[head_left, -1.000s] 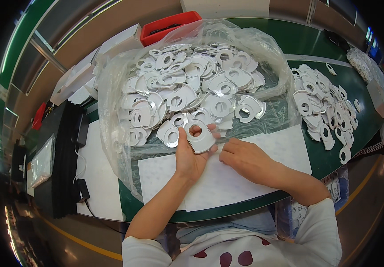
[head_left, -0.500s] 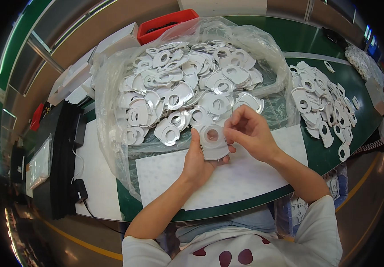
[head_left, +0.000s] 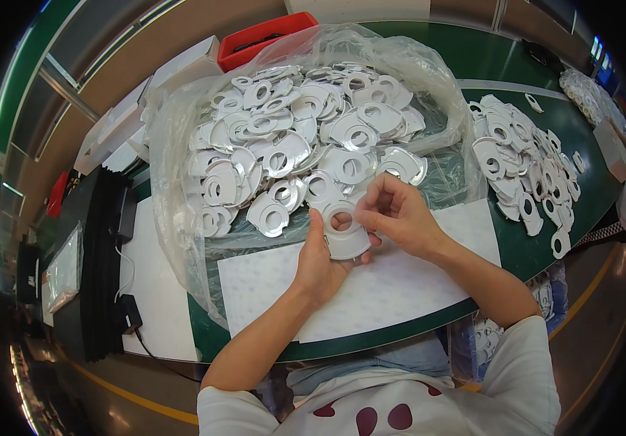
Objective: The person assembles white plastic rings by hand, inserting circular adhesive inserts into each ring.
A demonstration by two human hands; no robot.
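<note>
My left hand [head_left: 322, 258] grips a flat white plastic part with a round hole [head_left: 346, 245] from its left side, thumb along the edge and fingers beneath. My right hand [head_left: 402, 218] is at the upper right edge of this part, thumb and forefinger pinched together; whatever lies between them is too small to make out. Just beyond both hands, a large heap of similar white parts [head_left: 280, 156] lies on an open clear plastic bag [head_left: 175, 211].
A second pile of white parts [head_left: 523, 163] covers the right of the green table [head_left: 484, 51]. White sheets [head_left: 262, 294] lie under my forearms. A red bin [head_left: 268, 38] stands at the back, next to white boxes [head_left: 186, 65]. Black foam-like sheets [head_left: 84, 269] and a cable are on the left.
The view has shifted slightly. My left hand keeps hold of the white part, and my right hand stays pinched at its edge with little movement.
</note>
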